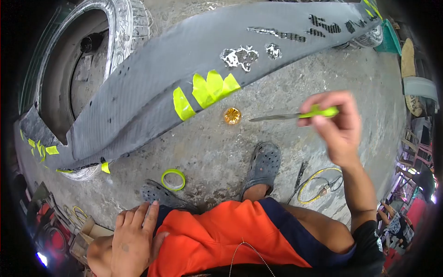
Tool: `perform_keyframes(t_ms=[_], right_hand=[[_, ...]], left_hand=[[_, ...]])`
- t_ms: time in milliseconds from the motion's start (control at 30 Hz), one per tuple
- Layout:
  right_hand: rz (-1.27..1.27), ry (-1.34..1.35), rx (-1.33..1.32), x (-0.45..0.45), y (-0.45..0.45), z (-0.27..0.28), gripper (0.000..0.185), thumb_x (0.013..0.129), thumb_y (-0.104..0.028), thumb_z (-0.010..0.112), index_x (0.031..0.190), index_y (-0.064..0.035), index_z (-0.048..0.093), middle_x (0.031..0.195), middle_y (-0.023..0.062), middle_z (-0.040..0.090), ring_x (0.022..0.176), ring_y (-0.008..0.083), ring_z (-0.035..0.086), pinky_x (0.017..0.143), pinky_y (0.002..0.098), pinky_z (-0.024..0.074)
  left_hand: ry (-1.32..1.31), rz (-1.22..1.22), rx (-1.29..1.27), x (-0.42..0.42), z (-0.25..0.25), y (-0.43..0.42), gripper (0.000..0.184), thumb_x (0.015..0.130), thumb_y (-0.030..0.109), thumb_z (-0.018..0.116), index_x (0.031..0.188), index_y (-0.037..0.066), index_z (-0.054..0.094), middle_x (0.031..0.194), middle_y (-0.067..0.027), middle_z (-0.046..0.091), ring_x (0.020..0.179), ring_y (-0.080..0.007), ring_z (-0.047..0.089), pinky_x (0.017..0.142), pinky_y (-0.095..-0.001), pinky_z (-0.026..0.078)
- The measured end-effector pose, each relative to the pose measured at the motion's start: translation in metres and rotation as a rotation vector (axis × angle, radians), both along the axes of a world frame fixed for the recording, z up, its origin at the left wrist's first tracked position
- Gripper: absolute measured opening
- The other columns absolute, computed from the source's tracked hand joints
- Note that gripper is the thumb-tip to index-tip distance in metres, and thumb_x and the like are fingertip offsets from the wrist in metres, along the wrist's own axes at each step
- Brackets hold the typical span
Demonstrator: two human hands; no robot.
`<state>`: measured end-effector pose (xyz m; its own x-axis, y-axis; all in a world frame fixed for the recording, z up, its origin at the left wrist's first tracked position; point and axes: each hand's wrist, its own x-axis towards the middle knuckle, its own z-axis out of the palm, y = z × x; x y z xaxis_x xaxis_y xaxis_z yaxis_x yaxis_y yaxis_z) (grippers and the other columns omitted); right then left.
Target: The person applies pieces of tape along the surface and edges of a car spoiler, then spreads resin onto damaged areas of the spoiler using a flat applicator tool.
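My right hand is closed around the yellow-green handle of a knife, whose narrow grey blade points left. Just past the blade tip, on the concrete floor, sits a small amber, faceted cup-like thing. My left hand lies flat on my left knee, fingers stretched out, holding nothing. In front of me stretches a long dark grey vehicle body panel. Yellow-green tape strips stick to its lower edge. White and black rough patches mark its upper surface.
A roll of yellow-green tape lies on the floor near my left shoe. A white-smeared tire is at the upper left by the panel. To the right of my right shoe lies a looped yellow cable.
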<state>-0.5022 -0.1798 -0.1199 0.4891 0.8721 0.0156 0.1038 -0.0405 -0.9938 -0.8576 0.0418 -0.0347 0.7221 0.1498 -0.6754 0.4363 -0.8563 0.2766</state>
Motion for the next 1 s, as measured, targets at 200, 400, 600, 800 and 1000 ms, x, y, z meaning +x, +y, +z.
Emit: perform_keyframes(t_ms=[200, 400, 600, 800, 1000], right_hand=[[0.222, -0.464, -0.250, -0.023, -0.006, -0.095, 0.018, 0.092, -0.005, 0.067, 0.109, -0.0061, 0.061, 0.105, 0.0139, 0.070, 0.096, 0.0323, 0.070, 0.081, 0.0398, 0.0571], [0.297, -0.573, -0.241, -0.032, 0.002, -0.132, 0.020, 0.089, -0.007, 0.069, 0.108, -0.0067, 0.061, 0.109, 0.0154, 0.069, 0.096, 0.0360, 0.070, 0.083, 0.0447, 0.0570], [0.458, -0.715, -0.362, -0.036, 0.011, -0.145, 0.023, 0.089, -0.009, 0.059, 0.112, -0.0082, 0.057, 0.104, 0.0144, 0.065, 0.093, 0.0387, 0.067, 0.081, 0.0504, 0.0550], [0.427, -0.661, -0.280, -0.033, 0.013, -0.146, 0.025, 0.093, -0.012, 0.060, 0.117, -0.0094, 0.056, 0.102, 0.0148, 0.065, 0.089, 0.0380, 0.068, 0.079, 0.0506, 0.0544], [0.178, -0.420, -0.207, -0.030, 0.003, -0.152, 0.026, 0.094, -0.016, 0.068, 0.117, -0.0093, 0.057, 0.097, 0.0157, 0.067, 0.086, 0.0338, 0.068, 0.074, 0.0476, 0.0536]], left_hand=[[0.010, -0.032, 0.007, 0.001, -0.002, 0.000, 0.068, 0.083, 0.028, 0.077, 0.141, -0.001, 0.054, 0.135, -0.0191, 0.060, 0.117, -0.0374, 0.056, 0.103, -0.0462, 0.042], [0.070, -0.001, -0.009, -0.015, -0.012, 0.004, 0.056, 0.096, 0.026, 0.062, 0.146, 0.003, 0.050, 0.133, -0.0215, 0.061, 0.114, -0.0405, 0.058, 0.098, -0.0487, 0.045], [0.001, -0.023, -0.009, -0.003, -0.010, 0.001, 0.056, 0.094, 0.026, 0.066, 0.143, 0.002, 0.053, 0.134, -0.0226, 0.061, 0.114, -0.0422, 0.058, 0.099, -0.0491, 0.045], [0.022, 0.009, 0.002, 0.002, -0.005, -0.005, 0.058, 0.092, 0.028, 0.068, 0.142, 0.002, 0.053, 0.132, -0.0213, 0.062, 0.113, -0.0410, 0.059, 0.099, -0.0480, 0.045], [0.060, 0.034, 0.007, 0.002, -0.002, -0.015, 0.058, 0.093, 0.030, 0.067, 0.143, 0.002, 0.053, 0.129, -0.0204, 0.063, 0.112, -0.0397, 0.059, 0.098, -0.0477, 0.046]])
